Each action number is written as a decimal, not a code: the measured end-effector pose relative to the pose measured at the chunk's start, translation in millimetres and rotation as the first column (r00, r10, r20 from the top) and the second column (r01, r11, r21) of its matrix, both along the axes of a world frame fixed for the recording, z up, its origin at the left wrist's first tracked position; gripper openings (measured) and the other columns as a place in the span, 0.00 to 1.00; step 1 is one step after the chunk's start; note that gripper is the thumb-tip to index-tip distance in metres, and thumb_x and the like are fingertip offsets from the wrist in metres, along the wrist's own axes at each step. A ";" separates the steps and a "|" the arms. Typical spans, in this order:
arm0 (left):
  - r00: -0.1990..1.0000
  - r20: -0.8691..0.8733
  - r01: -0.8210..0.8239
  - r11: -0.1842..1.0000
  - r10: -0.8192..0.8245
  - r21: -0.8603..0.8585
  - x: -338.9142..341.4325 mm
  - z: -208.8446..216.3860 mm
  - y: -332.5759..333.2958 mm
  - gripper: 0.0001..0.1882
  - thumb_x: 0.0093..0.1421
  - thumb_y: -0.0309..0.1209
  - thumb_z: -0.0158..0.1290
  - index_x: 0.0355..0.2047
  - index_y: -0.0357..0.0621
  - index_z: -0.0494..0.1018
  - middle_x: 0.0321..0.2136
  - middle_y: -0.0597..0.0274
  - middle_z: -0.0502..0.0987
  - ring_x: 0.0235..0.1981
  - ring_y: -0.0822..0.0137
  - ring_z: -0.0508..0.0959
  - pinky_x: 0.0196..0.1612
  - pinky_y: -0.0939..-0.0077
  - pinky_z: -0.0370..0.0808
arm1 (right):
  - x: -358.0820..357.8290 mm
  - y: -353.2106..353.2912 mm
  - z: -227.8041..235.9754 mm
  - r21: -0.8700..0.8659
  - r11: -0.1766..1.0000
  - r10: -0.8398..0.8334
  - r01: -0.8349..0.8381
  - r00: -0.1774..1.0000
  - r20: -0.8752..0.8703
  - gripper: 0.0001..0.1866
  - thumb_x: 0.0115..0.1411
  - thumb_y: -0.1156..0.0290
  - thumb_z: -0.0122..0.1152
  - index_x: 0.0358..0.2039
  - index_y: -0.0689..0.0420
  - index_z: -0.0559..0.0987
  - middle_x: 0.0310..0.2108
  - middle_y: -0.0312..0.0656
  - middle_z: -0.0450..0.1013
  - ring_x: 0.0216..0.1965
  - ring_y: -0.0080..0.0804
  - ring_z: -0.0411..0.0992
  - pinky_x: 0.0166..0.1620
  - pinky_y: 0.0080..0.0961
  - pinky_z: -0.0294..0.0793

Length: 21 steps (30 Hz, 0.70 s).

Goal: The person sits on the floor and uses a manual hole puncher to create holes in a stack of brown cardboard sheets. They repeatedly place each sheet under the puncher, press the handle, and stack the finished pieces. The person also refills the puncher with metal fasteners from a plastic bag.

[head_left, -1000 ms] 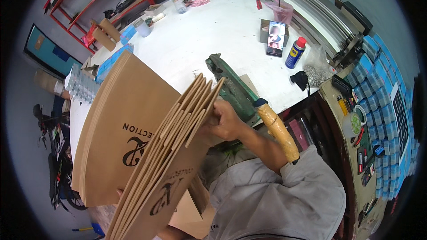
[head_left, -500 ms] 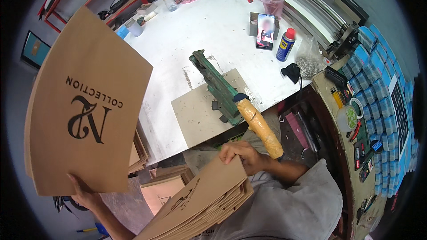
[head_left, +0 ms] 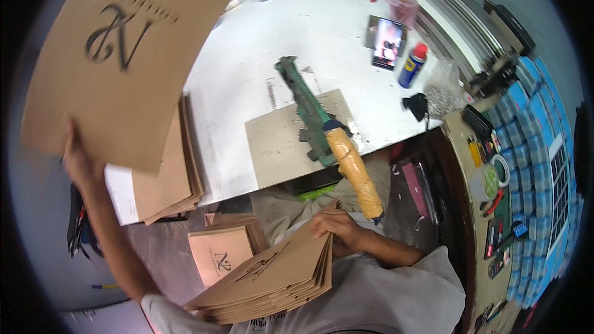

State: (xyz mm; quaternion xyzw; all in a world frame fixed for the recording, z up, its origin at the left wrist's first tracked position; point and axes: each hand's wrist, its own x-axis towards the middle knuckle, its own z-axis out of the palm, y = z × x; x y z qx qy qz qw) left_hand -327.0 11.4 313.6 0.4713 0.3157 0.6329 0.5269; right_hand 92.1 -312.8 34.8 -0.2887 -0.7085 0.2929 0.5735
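At the upper left my left hand grips a large flat brown paper bag by its lower edge, dark print facing me; I cannot tell whether it is a single one. My right hand is closed on the upper right corner of a pile of similar paper bags lying tilted across my lap. Ahead of it, a green long-arm stapler-like tool rests on a grey board, its handle wrapped in yellow tape. Part of another bag stack shows at the table's left edge, beneath the raised bag.
Below the table's edge stands a pile of smaller printed brown pieces. On the white table are a phone, a spray can and a bag of small metal bits. Blue bundles line the right, beside a tool-strewn ledge.
My left hand has lifted the bag up and away, uncovering the stack at the table's left edge. My right hand stays at the lap pile's corner. The view has shifted slightly.
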 end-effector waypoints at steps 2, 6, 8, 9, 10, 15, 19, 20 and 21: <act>0.998 0.063 -0.015 1.000 0.015 0.008 44.4 -7.9 31.0 0.24 0.72 0.39 0.53 0.62 0.39 0.70 0.60 0.54 0.76 0.59 0.53 0.76 0.64 0.55 0.72 | 1.8 -1.2 8.0 0.005 1.000 -0.004 0.004 1.000 -0.001 0.20 0.43 0.83 0.68 0.36 0.58 0.72 0.35 0.46 0.74 0.36 0.46 0.77 0.35 0.37 0.75; 0.969 0.207 -0.151 0.987 0.136 0.060 128.8 -57.5 77.1 0.25 0.72 0.36 0.52 0.64 0.36 0.66 0.59 0.50 0.75 0.59 0.51 0.76 0.63 0.52 0.75 | 9.8 -11.3 3.7 -0.073 0.997 0.024 -0.026 0.999 -0.024 0.20 0.45 0.83 0.69 0.38 0.58 0.72 0.37 0.47 0.74 0.37 0.45 0.77 0.38 0.36 0.75; 0.956 0.273 -0.147 0.982 0.110 0.119 156.9 -94.2 99.6 0.24 0.74 0.34 0.48 0.65 0.32 0.64 0.61 0.49 0.72 0.58 0.50 0.76 0.63 0.52 0.76 | 13.9 -17.2 -5.9 -0.134 0.991 0.007 -0.014 0.999 -0.049 0.20 0.47 0.82 0.71 0.38 0.57 0.73 0.39 0.47 0.74 0.39 0.44 0.76 0.40 0.35 0.75; 0.916 0.368 -0.166 0.986 0.161 -0.020 190.9 -108.9 97.5 0.23 0.76 0.33 0.45 0.66 0.32 0.63 0.61 0.48 0.72 0.59 0.49 0.75 0.63 0.50 0.76 | 21.0 -21.0 -9.0 -0.186 0.982 0.000 -0.008 0.999 -0.044 0.21 0.49 0.79 0.75 0.40 0.56 0.73 0.40 0.46 0.73 0.42 0.40 0.76 0.44 0.33 0.73; 0.885 0.433 -0.154 0.985 0.172 -0.077 214.1 -127.6 104.0 0.23 0.77 0.34 0.43 0.66 0.33 0.62 0.61 0.48 0.72 0.60 0.49 0.75 0.63 0.50 0.76 | 24.2 -22.7 -10.1 -0.196 0.980 -0.035 0.026 0.998 -0.044 0.19 0.51 0.76 0.74 0.40 0.56 0.73 0.39 0.46 0.74 0.39 0.40 0.76 0.42 0.33 0.74; 0.880 0.446 -0.081 0.976 0.164 -0.200 265.6 -254.9 137.3 0.28 0.79 0.43 0.30 0.69 0.37 0.58 0.69 0.46 0.63 0.68 0.46 0.67 0.69 0.46 0.68 | 31.6 -36.7 -46.6 -0.314 0.949 -0.067 0.015 0.986 -0.155 0.23 0.49 0.75 0.78 0.42 0.55 0.73 0.40 0.43 0.72 0.42 0.37 0.74 0.45 0.33 0.73; 0.873 0.456 0.034 0.912 0.172 -0.409 275.8 -365.8 125.2 0.28 0.78 0.44 0.32 0.70 0.42 0.58 0.70 0.48 0.63 0.68 0.48 0.67 0.71 0.41 0.64 | 23.1 -33.7 -66.5 -0.280 0.960 -0.076 0.019 0.978 -0.193 0.23 0.48 0.74 0.78 0.41 0.55 0.73 0.39 0.42 0.72 0.41 0.36 0.74 0.45 0.32 0.73; 0.879 0.418 -0.004 0.881 0.229 -0.473 295.3 -376.4 111.3 0.28 0.78 0.46 0.33 0.70 0.44 0.59 0.69 0.50 0.63 0.67 0.48 0.68 0.71 0.41 0.63 | 22.9 -39.9 -67.3 -0.318 0.948 -0.084 0.016 0.976 -0.200 0.23 0.48 0.74 0.78 0.41 0.55 0.73 0.39 0.42 0.72 0.41 0.35 0.74 0.45 0.32 0.73; 0.882 0.378 -0.046 0.849 0.282 -0.526 305.5 -376.4 105.5 0.28 0.78 0.47 0.35 0.69 0.45 0.60 0.69 0.51 0.64 0.67 0.48 0.68 0.71 0.41 0.62 | 23.4 -36.2 -63.8 -0.324 0.946 -0.081 0.016 0.978 -0.191 0.23 0.49 0.74 0.78 0.40 0.55 0.73 0.39 0.42 0.73 0.41 0.35 0.74 0.45 0.31 0.73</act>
